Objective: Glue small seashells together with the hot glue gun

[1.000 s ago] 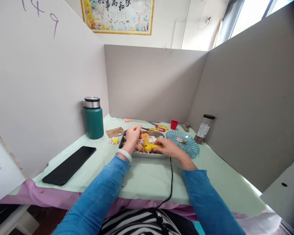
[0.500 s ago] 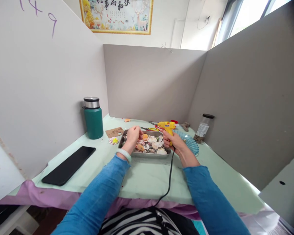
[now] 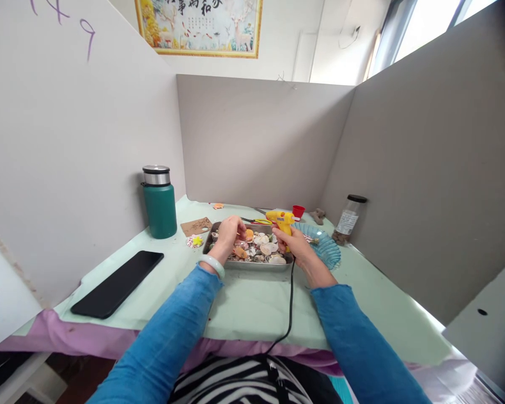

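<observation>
A yellow hot glue gun (image 3: 283,222) is in my right hand (image 3: 295,246), its pale nozzle pointing right and its black cord running down toward me. Below and left of it sits a metal tray (image 3: 252,266) full of seashells (image 3: 266,246), white and orange. Over the tray's left part is my left hand (image 3: 230,234), closed with the fingers curled inward. Whatever its fingertips pinch, if anything, is too small or hidden to make out. Partly behind my right hand lies a blue scalloped plate (image 3: 330,249) with a small patterned piece on it.
Pliers with yellow handles (image 3: 258,221) and a red cup (image 3: 298,212) stand behind the tray. To the left are a brown card (image 3: 196,226), a flower-decorated disc (image 3: 194,241), a green bottle (image 3: 160,207) and a black phone (image 3: 120,283). A jar (image 3: 350,220) leans at right. Grey panels enclose the table.
My right hand has moved slightly left with the glue gun, bringing it nearer my left hand and uncovering more of the red cup and plate. The left hand has barely shifted.
</observation>
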Demonstrator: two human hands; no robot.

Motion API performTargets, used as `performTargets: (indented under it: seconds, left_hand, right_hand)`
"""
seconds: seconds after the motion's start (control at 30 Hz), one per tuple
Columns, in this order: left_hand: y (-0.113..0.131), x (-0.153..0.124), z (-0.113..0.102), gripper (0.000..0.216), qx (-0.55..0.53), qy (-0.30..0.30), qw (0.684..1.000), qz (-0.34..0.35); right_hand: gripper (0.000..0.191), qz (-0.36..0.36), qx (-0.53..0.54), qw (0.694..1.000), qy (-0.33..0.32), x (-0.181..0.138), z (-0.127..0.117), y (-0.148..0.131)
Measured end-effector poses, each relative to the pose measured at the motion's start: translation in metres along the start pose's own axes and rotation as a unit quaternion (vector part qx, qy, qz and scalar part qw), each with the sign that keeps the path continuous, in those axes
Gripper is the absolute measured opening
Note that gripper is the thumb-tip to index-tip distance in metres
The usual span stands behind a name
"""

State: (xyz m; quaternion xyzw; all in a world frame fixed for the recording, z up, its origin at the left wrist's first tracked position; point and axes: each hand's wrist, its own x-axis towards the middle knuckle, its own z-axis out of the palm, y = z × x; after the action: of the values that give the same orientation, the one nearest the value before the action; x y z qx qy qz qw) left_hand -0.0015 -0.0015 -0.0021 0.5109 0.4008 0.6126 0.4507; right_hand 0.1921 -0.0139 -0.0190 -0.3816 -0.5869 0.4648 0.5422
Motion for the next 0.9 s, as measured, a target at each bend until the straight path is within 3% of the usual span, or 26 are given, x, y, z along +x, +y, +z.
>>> performTargets:
  seconds: [0.13, 0.33, 0.53, 0.63, 0.77, 0.9]
  left_hand:
    - [0.002, -0.001, 0.0, 0.01, -0.036, -0.021, 0.999, -0.031]
    - [0.003, 0.001, 0.001, 0.012, -0.028, 0.017, 0.999, -0.028]
    - [-0.002, 0.003, 0.0, 0.018, 0.046, 0.005, 0.999, -0.005]
    - [-0.005, 0.007, -0.004, 0.025, 0.146, -0.006, 0.989, 0.004]
    - [-0.006, 0.007, -0.009, 0.024, 0.348, 0.011, 0.934, 0.075]
    - [-0.005, 0.0, -0.009, 0.014, 0.573, -0.042, 0.812, 0.105]
  right_hand:
    - [0.038, 0.004, -0.001, 1.0, 0.0, -0.001, 0.002, -0.002]
    - [0.037, -0.001, -0.01, 1.0, 0.002, -0.001, 0.002, -0.001]
    - [0.037, -0.002, -0.017, 1.0, -0.003, 0.002, -0.002, 0.004]
    - [0.037, 0.0, -0.013, 1.0, -0.003, 0.002, -0.002, 0.005]
    - [0.038, -0.002, -0.012, 1.0, -0.006, 0.003, -0.002, 0.005]
    - [0.039, -0.001, -0.015, 1.0, 0.001, 0.003, -0.002, 0.007]
